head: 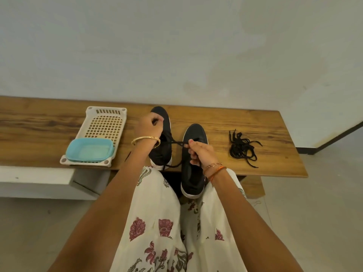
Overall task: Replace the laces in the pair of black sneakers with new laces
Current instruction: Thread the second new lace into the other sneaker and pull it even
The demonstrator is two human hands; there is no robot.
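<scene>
Printed floral fabric [169, 222] over the lap, nearest item; two black sneakers side by side on the wooden bench [255, 122] beyond it, heels overhanging the near edge. Left sneaker [163, 146]: left hand [148, 124] over its forepart, fingers curled, pinching one lace [177, 142] end. Right hand [200, 152], fingers curled, pinches the same lace taut above the right sneaker [193, 173]. Loose lace pile [242, 149] lies well apart on the right, old or new cannot be told. Slotted tray [106, 124] holding blue tub [90, 150], left. Progress, judged: left sneaker mid-lacing or unlacing; right sneaker shows no lace
</scene>
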